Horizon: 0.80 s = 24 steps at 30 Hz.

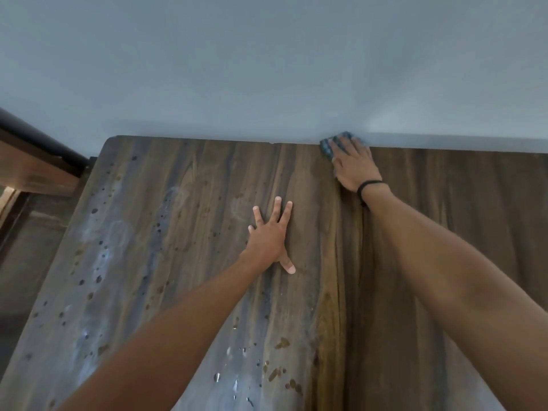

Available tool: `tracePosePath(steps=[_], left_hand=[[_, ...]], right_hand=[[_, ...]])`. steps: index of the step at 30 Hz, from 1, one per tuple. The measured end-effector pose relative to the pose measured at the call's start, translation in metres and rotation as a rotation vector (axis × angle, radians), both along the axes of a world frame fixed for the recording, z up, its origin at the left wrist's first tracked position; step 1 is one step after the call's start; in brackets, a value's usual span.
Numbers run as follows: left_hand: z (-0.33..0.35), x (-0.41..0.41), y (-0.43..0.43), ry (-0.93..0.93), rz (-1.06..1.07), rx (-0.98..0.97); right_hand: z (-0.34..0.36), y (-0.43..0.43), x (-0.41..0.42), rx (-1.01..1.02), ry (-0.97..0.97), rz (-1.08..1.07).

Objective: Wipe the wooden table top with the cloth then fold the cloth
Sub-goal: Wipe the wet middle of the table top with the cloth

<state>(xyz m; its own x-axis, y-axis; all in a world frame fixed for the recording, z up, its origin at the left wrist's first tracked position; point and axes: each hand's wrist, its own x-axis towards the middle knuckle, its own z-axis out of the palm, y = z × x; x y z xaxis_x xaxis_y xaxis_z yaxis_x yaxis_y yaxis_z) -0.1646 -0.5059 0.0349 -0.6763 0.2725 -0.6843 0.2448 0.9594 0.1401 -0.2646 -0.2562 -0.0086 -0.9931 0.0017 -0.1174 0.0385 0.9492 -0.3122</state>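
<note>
- Dark brown, streaked wooden worktop (184,262): water droplets (275,372) and pale rings are scattered over the near and left part. They are judged likely to be smeared or missed if strokes are kept to the darker right side.
- Left hand (268,238): laid flat mid-worktop, fingers (277,203) straight and splayed wide, nothing held. A slip on the wet wood is possible.
- Right hand (354,167): fingers extended, pressed on the small blue-grey cloth (326,146) at the far edge. The cloth could be bunched against the grey wall (267,69).

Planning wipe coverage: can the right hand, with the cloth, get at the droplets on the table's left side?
Probably not directly: the left hand rests flat on the table between cloth and droplets; nothing else blocks.
</note>
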Motion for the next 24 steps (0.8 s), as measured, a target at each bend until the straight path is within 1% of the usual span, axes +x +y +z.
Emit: tracePosePath(steps=[1,3,7,9,10,11,12,15,16,17,19,22,23,24], left_hand=[[0.0,0.001,-0.002,0.003,0.009,0.006],[0.001,0.0,-0.003,-0.015,0.018,0.022],[0.004,-0.002,0.0,-0.02,0.019,0.04],[0.004,-0.002,0.0,-0.018,0.027,0.043],[0.005,-0.001,0.0,-0.015,0.024,0.044],[0.006,0.0,0.0,-0.011,0.023,0.046],[0.007,0.0,0.001,-0.009,0.025,0.052],[0.007,0.003,-0.006,-0.001,0.022,0.08],[0.007,0.005,-0.011,0.0,0.01,0.086],[0.006,0.007,-0.017,-0.002,0.0,0.088],[0.002,0.01,-0.036,-0.006,-0.021,0.07],[-0.003,0.02,-0.067,-0.06,-0.078,-0.006],[-0.005,0.025,-0.074,-0.084,-0.092,-0.03],[-0.007,0.03,-0.078,-0.089,-0.104,-0.042]], right_hand=[[0.0,-0.003,-0.007,-0.014,-0.005,-0.036],[0.001,-0.014,0.001,-0.014,0.006,-0.024],[-0.006,-0.028,0.084,0.024,0.046,0.235],[-0.006,-0.027,0.128,0.03,0.014,0.368],[-0.006,-0.02,0.135,0.044,0.004,0.404],[-0.005,-0.014,0.133,0.056,0.007,0.398],[-0.004,-0.011,0.124,0.064,0.02,0.336],[0.007,-0.026,0.099,-0.006,0.011,-0.012],[0.009,-0.038,0.103,-0.022,0.003,-0.05],[0.008,-0.049,0.115,-0.01,0.015,-0.017],[0.002,-0.064,0.159,0.036,0.062,0.202],[-0.005,-0.052,0.215,0.053,0.072,0.526],[-0.005,-0.043,0.216,0.076,0.091,0.58],[-0.006,-0.035,0.211,0.112,0.109,0.57]])
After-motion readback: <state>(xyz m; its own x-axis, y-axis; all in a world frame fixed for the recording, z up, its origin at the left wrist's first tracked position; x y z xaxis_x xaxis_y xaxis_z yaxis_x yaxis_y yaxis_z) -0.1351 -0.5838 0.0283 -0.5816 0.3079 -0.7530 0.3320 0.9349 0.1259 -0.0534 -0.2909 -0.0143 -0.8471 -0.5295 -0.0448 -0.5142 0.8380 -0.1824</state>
